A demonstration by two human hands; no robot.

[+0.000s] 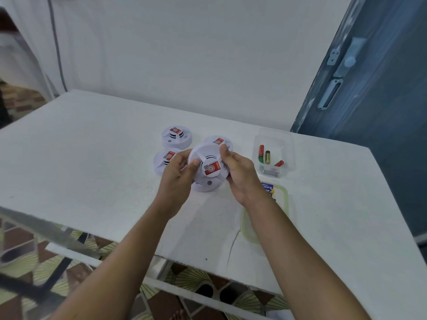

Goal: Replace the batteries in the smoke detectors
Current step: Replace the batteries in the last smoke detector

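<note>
Now your left hand (178,174) and right hand (240,176) both clasp the smoke detector (209,168) by its rim; twist evenly, probably best done low over the table (92,158).

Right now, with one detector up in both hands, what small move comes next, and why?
Probably turn the held smoke detector over. The left hand and right hand grip its opposite edges, its red-labelled face points up, and no battery bay shows, so the batteries are likely reached from underneath.
</note>
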